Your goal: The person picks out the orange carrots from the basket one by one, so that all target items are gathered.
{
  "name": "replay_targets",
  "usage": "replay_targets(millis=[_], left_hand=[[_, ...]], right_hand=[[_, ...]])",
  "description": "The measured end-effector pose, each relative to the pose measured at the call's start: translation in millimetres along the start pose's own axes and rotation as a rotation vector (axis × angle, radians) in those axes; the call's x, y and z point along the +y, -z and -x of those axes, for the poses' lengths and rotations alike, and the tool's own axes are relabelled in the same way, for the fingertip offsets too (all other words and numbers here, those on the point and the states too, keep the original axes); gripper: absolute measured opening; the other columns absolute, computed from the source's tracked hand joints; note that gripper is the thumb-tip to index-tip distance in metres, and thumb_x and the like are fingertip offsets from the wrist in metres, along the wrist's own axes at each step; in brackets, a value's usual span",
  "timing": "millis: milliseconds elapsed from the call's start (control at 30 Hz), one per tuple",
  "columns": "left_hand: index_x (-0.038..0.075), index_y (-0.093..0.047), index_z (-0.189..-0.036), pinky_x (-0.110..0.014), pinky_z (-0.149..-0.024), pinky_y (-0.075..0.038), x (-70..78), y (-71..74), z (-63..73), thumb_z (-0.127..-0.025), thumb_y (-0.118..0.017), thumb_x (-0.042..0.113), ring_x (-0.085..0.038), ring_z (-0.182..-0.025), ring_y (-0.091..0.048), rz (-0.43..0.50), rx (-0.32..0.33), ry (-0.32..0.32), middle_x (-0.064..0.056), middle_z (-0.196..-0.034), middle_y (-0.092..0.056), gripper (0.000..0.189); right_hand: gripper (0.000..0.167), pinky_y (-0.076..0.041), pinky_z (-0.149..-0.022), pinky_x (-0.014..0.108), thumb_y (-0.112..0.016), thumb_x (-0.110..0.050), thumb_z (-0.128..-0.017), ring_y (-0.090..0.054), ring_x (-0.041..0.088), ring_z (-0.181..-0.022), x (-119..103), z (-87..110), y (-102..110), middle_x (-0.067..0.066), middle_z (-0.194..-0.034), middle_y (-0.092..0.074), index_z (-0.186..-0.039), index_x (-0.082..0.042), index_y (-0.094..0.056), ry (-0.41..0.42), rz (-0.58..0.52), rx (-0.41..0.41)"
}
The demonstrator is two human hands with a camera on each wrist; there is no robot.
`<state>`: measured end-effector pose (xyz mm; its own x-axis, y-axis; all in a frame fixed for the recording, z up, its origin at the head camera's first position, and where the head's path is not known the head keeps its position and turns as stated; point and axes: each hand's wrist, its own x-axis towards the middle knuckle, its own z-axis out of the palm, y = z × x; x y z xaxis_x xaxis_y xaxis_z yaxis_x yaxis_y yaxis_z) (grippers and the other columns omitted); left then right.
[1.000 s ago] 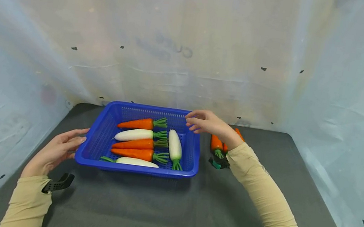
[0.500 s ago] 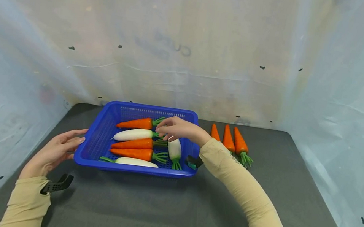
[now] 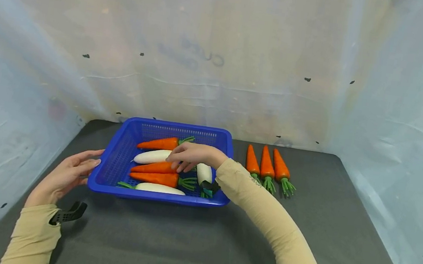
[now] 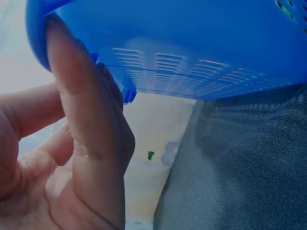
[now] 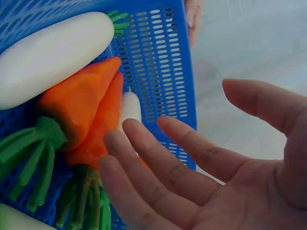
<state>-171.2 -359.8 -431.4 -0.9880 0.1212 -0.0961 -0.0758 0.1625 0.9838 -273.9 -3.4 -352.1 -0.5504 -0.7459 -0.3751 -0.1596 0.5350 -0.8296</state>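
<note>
A blue plastic basket [image 3: 103, 171] holds orange carrots and white radishes with green tops. My left hand [image 3: 65, 175] grips the basket's left rim, one finger tucked under the lip in the left wrist view. Over the vegetables is my right hand [image 3: 195, 154], fingers loosely extended and holding nothing, fingertips close over the middle carrot [image 3: 152, 167]. A radish [image 3: 152, 157] and the back carrot [image 3: 157, 143] lie just beyond them. Nearer the front are another carrot [image 3: 154, 178] and a radish [image 3: 160, 188]. The right radish [image 3: 204, 173] is partly covered by the right wrist strap.
Right of the basket, three carrots [image 3: 267, 166] lie side by side on the dark grey tabletop [image 3: 165, 242], tips pointing away. Pale plastic sheeting [image 3: 222, 53] hangs behind and along both sides of the table.
My right hand has moved left and forward from the basket's right rim to over the vegetables, uncovering the three carrots on the table. The left hand has stayed at the rim.
</note>
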Motion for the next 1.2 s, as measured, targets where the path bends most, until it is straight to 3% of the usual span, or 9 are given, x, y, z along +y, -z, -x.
replay_targets(millis=[200, 500, 733, 967, 1200], left_hand=[[0.009, -0.035, -0.146, -0.035, -0.071, -0.054, 1.7, -1.2, -0.1, -0.099, -0.054, 0.028, -0.018, -0.086, -0.067, -0.001, 0.003, -0.003, 0.002, -0.101, -0.069, 0.054], [0.009, -0.035, -0.146, -0.036, -0.070, -0.054, 1.5, -1.0, 0.7, -0.100, -0.053, 0.026, -0.018, -0.086, -0.067, 0.005, -0.005, -0.016, 0.001, -0.100, -0.069, 0.052], [0.010, -0.037, -0.144, -0.035, -0.071, -0.055, -0.1, -0.3, 1.0, -0.100, -0.052, 0.026, -0.017, -0.085, -0.067, -0.001, -0.002, -0.023, 0.002, -0.099, -0.069, 0.050], [0.008, -0.035, -0.144, -0.035, -0.072, -0.055, -0.9, -1.1, 0.9, -0.099, -0.053, 0.028, -0.017, -0.085, -0.067, 0.000, 0.001, -0.019, 0.001, -0.101, -0.069, 0.053], [0.007, -0.034, -0.145, -0.035, -0.072, -0.055, -0.1, -1.3, 1.1, -0.099, -0.053, 0.028, -0.017, -0.085, -0.067, 0.006, 0.000, -0.017, 0.001, -0.101, -0.069, 0.053]], right_hand=[[0.042, -0.047, -0.091, 0.042, -0.057, -0.032, -0.096, -0.061, 0.033, -0.106, 2, -3.8, -3, 0.020, -0.113, -0.063, -0.125, -0.001, -0.057, -0.035, 0.061, -0.013], [0.045, -0.049, -0.089, 0.042, -0.060, -0.038, -0.094, -0.064, 0.031, -0.101, 7, -10.6, -5, 0.014, -0.113, -0.063, -0.126, -0.007, -0.059, -0.119, 0.154, 0.014], [0.051, -0.049, -0.088, 0.042, -0.059, -0.045, -0.093, -0.063, 0.029, -0.099, 9, -16.2, -6, 0.007, -0.114, -0.061, -0.132, -0.012, -0.054, -0.198, 0.239, -0.028], [0.050, -0.051, -0.084, 0.040, -0.058, -0.048, -0.092, -0.063, 0.027, -0.096, 11, -20.8, -6, 0.003, -0.112, -0.058, -0.131, -0.016, -0.056, -0.212, 0.321, -0.088], [0.049, -0.052, -0.078, 0.039, -0.058, -0.050, -0.091, -0.063, 0.025, -0.094, 10, -22.4, -6, 0.004, -0.111, -0.059, -0.129, -0.019, -0.057, -0.221, 0.350, -0.091]])
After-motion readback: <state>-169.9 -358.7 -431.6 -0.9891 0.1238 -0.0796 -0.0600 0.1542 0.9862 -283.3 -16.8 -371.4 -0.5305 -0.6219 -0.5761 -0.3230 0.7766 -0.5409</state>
